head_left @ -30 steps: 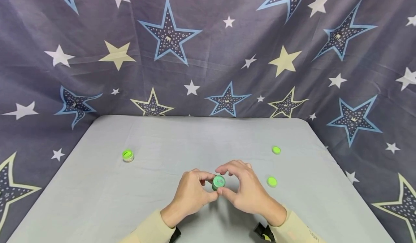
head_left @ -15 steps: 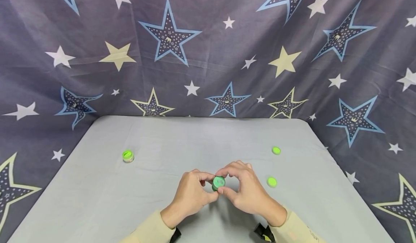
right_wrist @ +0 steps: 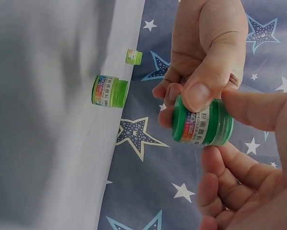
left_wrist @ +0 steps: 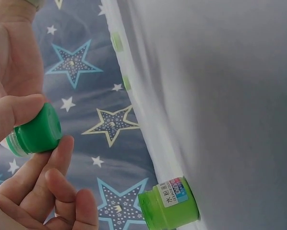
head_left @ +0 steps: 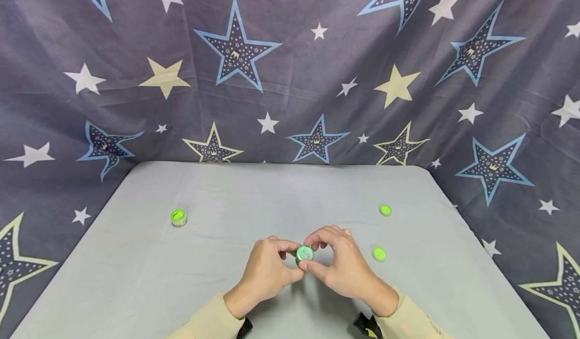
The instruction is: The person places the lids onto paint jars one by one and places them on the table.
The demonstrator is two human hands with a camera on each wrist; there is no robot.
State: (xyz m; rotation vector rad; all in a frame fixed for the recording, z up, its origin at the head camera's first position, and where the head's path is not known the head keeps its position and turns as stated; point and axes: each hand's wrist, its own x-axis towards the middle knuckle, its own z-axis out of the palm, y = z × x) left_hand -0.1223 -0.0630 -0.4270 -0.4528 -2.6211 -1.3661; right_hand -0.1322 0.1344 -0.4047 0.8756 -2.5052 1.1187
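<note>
A green paint jar [head_left: 305, 254] with a printed label is held between both hands, above the table. My left hand [head_left: 269, 268] grips its body, the thumb lying over the label in the right wrist view. My right hand [head_left: 342, 266] pinches the translucent upper rim of the jar [right_wrist: 222, 125] between thumb and forefinger. The top face, green with pale patches, points up toward the head camera. A light green paint jar [head_left: 178, 217] stands uncapped at the left. Another light green jar [right_wrist: 110, 91] is hidden behind the hands in the head view.
Two light green lids, a farther one [head_left: 385, 209] and a nearer one [head_left: 379, 254], lie to the right of the hands. The grey cloth-covered table [head_left: 254, 193] ends at a star-patterned curtain [head_left: 290, 102] behind and at both sides.
My right forefinger was raised off the rim, then came down onto it; forefinger and thumb have since shifted slightly around the rim. The top face looks shinier. My left hand has hardly moved.
</note>
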